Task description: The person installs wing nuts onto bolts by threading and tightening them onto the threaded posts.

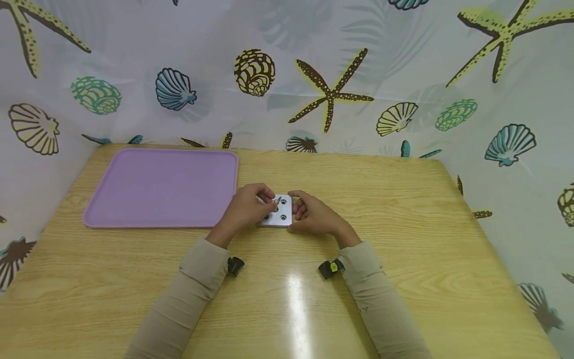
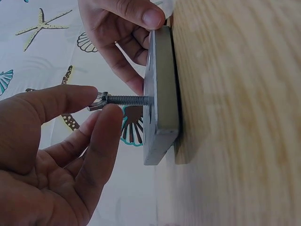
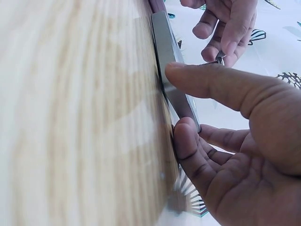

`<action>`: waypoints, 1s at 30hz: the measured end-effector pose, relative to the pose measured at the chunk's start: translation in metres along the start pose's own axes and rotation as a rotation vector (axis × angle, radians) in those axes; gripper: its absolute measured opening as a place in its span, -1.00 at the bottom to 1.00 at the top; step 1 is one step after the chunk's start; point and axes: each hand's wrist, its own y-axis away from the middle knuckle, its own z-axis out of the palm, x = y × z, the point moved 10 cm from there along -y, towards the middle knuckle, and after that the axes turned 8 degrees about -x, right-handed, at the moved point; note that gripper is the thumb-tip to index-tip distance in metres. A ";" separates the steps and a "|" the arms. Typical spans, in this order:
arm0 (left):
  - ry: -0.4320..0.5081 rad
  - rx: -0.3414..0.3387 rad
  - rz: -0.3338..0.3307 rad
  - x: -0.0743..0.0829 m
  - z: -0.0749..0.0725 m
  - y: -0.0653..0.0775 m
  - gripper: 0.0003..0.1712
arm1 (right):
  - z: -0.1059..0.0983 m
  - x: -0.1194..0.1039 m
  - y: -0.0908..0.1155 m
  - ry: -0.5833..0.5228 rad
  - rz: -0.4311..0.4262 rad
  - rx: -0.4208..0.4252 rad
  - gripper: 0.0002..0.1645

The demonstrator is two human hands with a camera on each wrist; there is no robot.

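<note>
hanging behind everything is a white fabric backdrop (image 1: 215,30) printed with shells and starfish, and in front of it sits a light wood-grain table (image 1: 403,209) with a shiny streak of light on it. on the table's far left side there's a flat purple rectangular tray (image 1: 166,187) with rounded corners. two beige sleeves (image 1: 188,294) reach in from the near side. the right hand (image 1: 316,215) has thumb and fingers closed in on the right end of the metal block, gripping it by the edges. the left hand (image 1: 245,207) is nearly pinched together, thumb and finger on the screw's head. that block is a thick silver square metal plate (image 1: 280,213) with dark-ringed holes, near mid-table just right of the tray; can't tell if it's fully flat on the wood. a small black wrist piece (image 1: 235,266) shows by the left cuff. tiniest is a silver threaded wing-headed screw (image 2: 127,100), upright to the plate with its tip at the top face; can't tell which hole.
</note>
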 end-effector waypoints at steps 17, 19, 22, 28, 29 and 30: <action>-0.031 0.041 0.023 0.001 -0.005 0.000 -0.81 | 0.000 -0.002 0.001 0.016 0.005 0.006 0.04; -0.020 0.042 0.025 0.001 -0.005 0.000 -0.80 | 0.000 -0.001 0.000 0.016 0.001 0.006 0.04; -0.005 0.049 0.028 0.001 -0.006 0.001 -0.80 | 0.000 0.000 0.000 0.014 0.000 0.005 0.05; -0.027 0.102 0.035 0.002 -0.010 0.003 -0.84 | 0.000 0.001 0.000 0.016 -0.001 0.006 0.05; -0.033 0.111 0.036 0.002 -0.011 0.003 -0.85 | 0.000 0.001 0.000 0.016 -0.002 0.007 0.05; -0.039 0.118 0.039 0.002 -0.012 0.003 -0.85 | 0.000 0.001 0.000 0.017 -0.003 0.007 0.05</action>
